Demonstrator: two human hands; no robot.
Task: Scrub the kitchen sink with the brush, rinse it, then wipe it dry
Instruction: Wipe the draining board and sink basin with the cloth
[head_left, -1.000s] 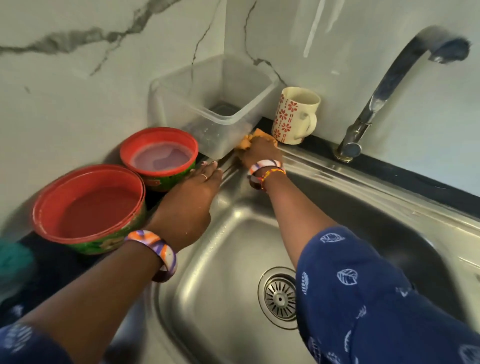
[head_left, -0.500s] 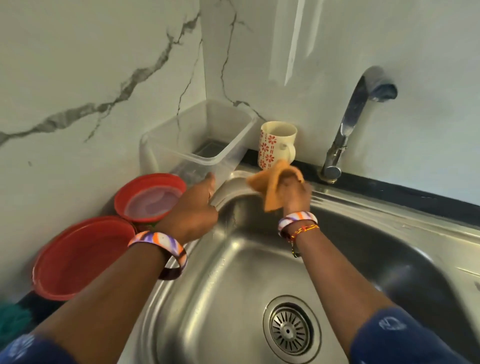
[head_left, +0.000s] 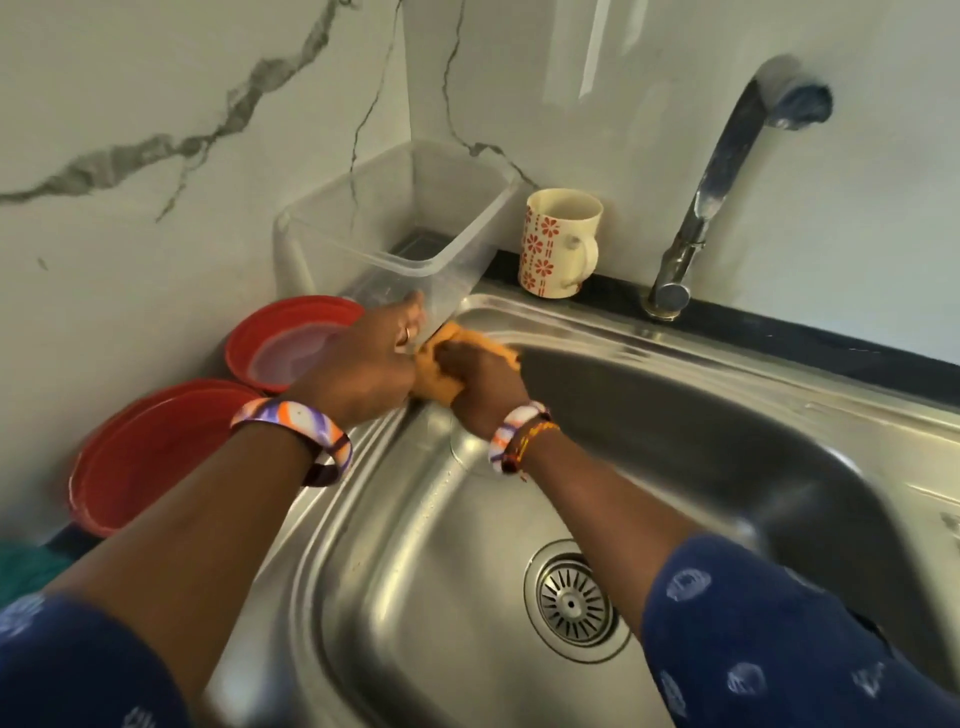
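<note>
Right now both hands meet at the far left corner of the sink (head_left: 675, 452), on its rim. The right hand (head_left: 480, 379) has its fingers curled around an orange cloth (head_left: 436, 387), bunched up and pressed against the steel where the rim turns the corner. Part of the cloth sticks out past the knuckles toward the basin, and part shows between the two hands. The left hand (head_left: 363, 364) lies just beside it, touching the cloth on its left side; its fingers reach forward to the lower edge of a clear tub (head_left: 363, 228), with a ring showing on one finger. Whether those fingers actually grip the tub or only rest against it, I cannot tell, since the fingertips are blurred. Each wrist wears a striped bangle, and the right one also carries a thin beaded band.

The basin is bare steel, with a round drain (head_left: 571, 603) near the bottom. The tap (head_left: 727, 171) rises from the dark ledge behind the sink, its spout turned toward the right. A cream mug (head_left: 558, 244) with red flowers stands upright on that ledge, between tub and tap. Two red bowls (head_left: 291, 343) sit left of the sink, against a marbled wall, one nearer than the other. No brush is in view.
</note>
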